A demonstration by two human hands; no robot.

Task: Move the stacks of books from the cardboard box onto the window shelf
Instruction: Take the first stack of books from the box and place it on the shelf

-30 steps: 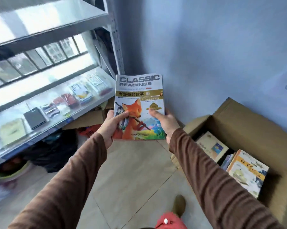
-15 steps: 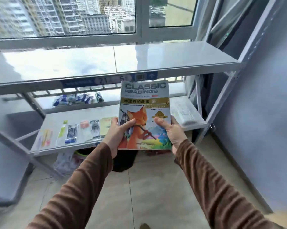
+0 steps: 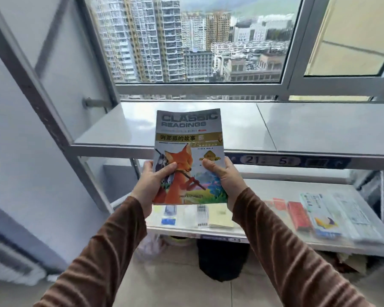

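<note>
I hold a stack of books (image 3: 187, 138) flat in front of me; its top cover reads "Classic Readings" and shows an orange fox. My left hand (image 3: 152, 182) grips the stack's lower left edge, thumb on the cover. My right hand (image 3: 227, 180) grips the lower right edge the same way. The stack hovers at the front edge of the grey window shelf (image 3: 297, 129), its far end over the shelf. The cardboard box is out of view.
A lower shelf (image 3: 259, 238) carries pens, a yellow pad and wrapped packets. Under it sit a black bag (image 3: 220, 260) and a clear plastic bag. A slanted metal upright (image 3: 53, 120) stands at the left. The window (image 3: 197, 41) lies behind the shelf.
The view swung left from the cardboard box to face the window shelf. Both hands kept their grip and carried the stack up to the shelf's front edge.
</note>
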